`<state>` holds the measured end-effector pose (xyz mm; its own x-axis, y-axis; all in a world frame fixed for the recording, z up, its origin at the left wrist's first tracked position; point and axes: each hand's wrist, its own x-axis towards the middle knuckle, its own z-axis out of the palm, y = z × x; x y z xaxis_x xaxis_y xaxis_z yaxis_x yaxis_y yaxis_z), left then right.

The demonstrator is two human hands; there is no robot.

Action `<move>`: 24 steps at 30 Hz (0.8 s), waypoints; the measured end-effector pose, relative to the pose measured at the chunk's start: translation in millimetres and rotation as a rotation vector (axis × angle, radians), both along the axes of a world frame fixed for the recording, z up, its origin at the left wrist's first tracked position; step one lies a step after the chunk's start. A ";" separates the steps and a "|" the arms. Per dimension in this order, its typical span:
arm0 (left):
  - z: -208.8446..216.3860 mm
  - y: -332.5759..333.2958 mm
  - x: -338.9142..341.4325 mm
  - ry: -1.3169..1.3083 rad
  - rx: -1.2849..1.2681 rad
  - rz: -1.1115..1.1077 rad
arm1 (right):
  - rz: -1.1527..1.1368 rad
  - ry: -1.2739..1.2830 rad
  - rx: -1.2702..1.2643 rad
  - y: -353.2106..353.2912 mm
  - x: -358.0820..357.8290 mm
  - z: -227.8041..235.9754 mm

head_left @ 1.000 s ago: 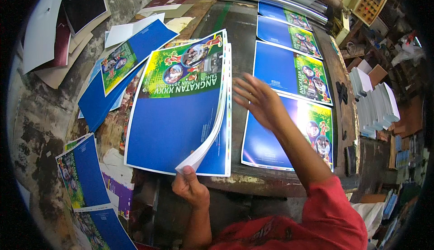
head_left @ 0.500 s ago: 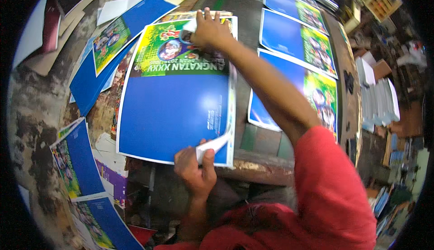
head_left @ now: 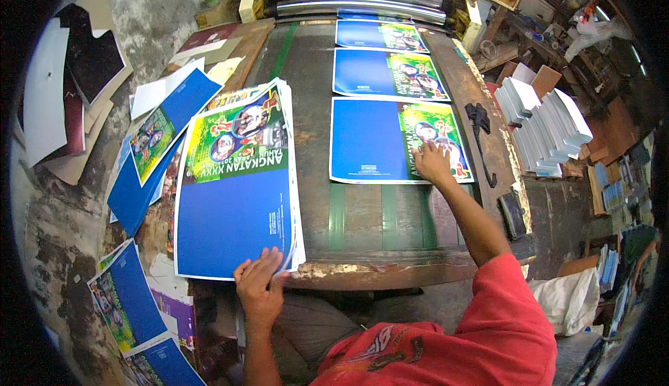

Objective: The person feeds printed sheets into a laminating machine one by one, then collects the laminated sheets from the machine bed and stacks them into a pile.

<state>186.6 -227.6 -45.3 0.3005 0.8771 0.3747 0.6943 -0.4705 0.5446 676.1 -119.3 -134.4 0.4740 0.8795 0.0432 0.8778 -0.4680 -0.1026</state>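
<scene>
A stack of blue printed cover sheets (head_left: 230, 212) with a green and yellow picture band lies at the left of the worktable. My left hand (head_left: 261, 285) rests at the stack's near right corner, fingers stretched over the top sheet's edge and thumb apart. My right hand (head_left: 433, 163) lies on the picture half of the nearest cover sheet (head_left: 366, 138) in the row at the right, its fingers spread. Beyond it, more matching sheets, among them a middle sheet (head_left: 359, 72) and a farther one (head_left: 359, 34), run toward a roller machine (head_left: 362, 11).
The worktable (head_left: 313, 212) has green stripes and a worn front edge. A black strap (head_left: 481, 128) and a dark flat case (head_left: 512, 215) lie along its right side. Stacks of white paper blocks (head_left: 550, 128) stand farther right. Loose blue sheets (head_left: 136, 191) overlap at the left.
My right hand has moved from the stack's far end to the nearest sheet in the right row. My left hand has released the curled corner, which now lies flatter. The view has shifted.
</scene>
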 end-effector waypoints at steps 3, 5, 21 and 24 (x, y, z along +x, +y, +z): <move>10.5 1.5 -1.5 -0.208 -0.184 0.064 | 0.221 0.602 0.404 -41.2 -22.1 -2.9; 5.3 5.4 -9.2 -0.721 -0.271 0.189 | 0.206 1.019 0.287 -68.2 -64.7 3.7; 2.0 -7.7 19.9 0.202 0.091 -0.015 | -0.369 2.172 0.251 -184.9 -183.6 14.7; -16.7 -8.1 9.1 0.227 0.168 0.020 | -0.387 2.229 0.236 -196.0 -190.9 7.2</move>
<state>195.7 -235.7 -62.0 0.3764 0.8153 0.4400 0.8000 -0.5256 0.2896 485.2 -315.3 -127.2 -0.0058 0.8245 -0.5658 -0.7656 -0.3677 -0.5279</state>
